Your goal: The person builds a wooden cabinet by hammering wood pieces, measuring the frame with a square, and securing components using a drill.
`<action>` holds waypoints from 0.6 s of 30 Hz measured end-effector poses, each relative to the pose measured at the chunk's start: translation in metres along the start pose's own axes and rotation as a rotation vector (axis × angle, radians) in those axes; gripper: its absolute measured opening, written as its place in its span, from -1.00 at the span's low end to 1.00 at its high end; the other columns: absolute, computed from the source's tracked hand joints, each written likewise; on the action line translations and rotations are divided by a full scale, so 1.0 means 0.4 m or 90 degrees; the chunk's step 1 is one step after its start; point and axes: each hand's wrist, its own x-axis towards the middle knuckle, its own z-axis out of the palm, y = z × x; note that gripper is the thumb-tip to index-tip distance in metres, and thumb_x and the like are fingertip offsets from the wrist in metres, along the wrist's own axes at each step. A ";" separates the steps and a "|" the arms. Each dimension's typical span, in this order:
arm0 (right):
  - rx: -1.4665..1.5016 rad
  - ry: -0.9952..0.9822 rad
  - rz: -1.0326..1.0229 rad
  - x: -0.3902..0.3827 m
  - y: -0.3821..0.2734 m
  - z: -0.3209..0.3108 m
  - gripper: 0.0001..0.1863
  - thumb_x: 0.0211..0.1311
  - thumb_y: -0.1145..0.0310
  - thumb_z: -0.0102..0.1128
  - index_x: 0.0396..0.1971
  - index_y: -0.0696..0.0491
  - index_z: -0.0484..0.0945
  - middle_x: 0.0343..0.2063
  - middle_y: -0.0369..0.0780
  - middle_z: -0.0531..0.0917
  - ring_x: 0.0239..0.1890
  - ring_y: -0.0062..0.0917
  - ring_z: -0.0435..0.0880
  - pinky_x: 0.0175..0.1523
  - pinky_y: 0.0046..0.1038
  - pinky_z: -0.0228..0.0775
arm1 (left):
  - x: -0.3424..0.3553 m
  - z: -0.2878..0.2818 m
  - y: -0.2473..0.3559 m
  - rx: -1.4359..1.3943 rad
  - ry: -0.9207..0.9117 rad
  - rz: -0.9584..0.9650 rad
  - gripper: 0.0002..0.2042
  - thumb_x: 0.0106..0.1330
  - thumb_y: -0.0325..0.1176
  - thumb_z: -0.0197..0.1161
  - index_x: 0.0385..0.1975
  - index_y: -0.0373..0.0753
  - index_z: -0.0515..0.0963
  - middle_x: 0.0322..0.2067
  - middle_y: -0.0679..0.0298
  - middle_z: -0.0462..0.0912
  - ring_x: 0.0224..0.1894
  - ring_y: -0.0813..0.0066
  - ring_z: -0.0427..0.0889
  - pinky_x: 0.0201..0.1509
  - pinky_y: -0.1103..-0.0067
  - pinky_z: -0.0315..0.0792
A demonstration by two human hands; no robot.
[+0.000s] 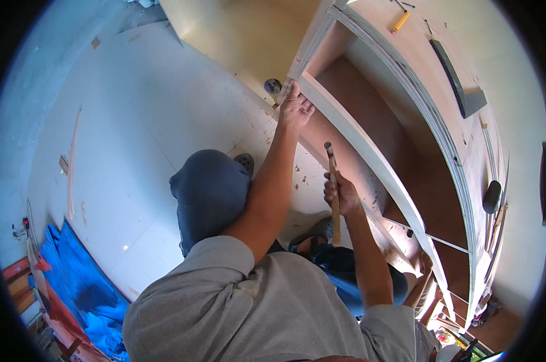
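My left hand (296, 104) grips the near end of a pale wooden strip (356, 148) at the cabinet’s corner, beside a yellowish panel (236, 39) with a dark round spot (273, 86). Lower and to the right, my right hand (341, 192) is closed around the wooden handle of a hammer (335, 220), its small head upward. The strip runs along the front of the open, brown-lined cabinet (429, 163), curving in the fisheye view.
Tools, including a yellow-handled one (399, 22) and a dark angled piece (448, 72), lie on the cabinet top. Another person’s hand (425, 265) shows at lower right. Blue sheeting (74, 277) lies at lower left. Wood shavings (300, 178) are scattered on the white floor (104, 151).
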 end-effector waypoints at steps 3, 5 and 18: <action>0.207 -0.085 0.007 0.144 0.008 0.036 -0.61 0.51 0.05 -0.11 -0.14 0.09 0.48 -0.58 -0.39 0.41 -0.63 -0.69 0.35 -0.51 -0.59 0.28 | 0.002 -0.035 0.055 0.031 -0.044 -0.025 -0.30 0.24 0.22 0.24 0.30 0.00 0.29 0.30 0.35 0.35 0.30 0.41 0.28 0.20 0.37 0.21; 0.244 -0.120 0.007 0.209 -0.005 0.083 -0.61 0.51 0.04 -0.13 -0.15 0.09 0.48 -0.59 -0.39 0.41 -0.64 -0.69 0.34 -0.51 -0.59 0.27 | -0.001 -0.050 0.075 0.076 -0.055 -0.033 -0.30 0.26 0.22 0.23 0.33 0.02 0.26 0.34 0.36 0.31 0.34 0.40 0.23 0.26 0.34 0.17; 0.203 -0.270 0.009 0.284 -0.011 0.178 -0.58 0.52 0.01 -0.14 -0.11 0.09 0.46 -0.58 -0.40 0.35 -0.62 -0.70 0.29 -0.51 -0.58 0.26 | 0.010 -0.059 0.097 0.091 -0.026 -0.101 -0.43 0.39 0.18 0.06 0.29 0.01 0.32 0.29 0.52 0.36 0.25 0.54 0.23 0.28 0.39 0.03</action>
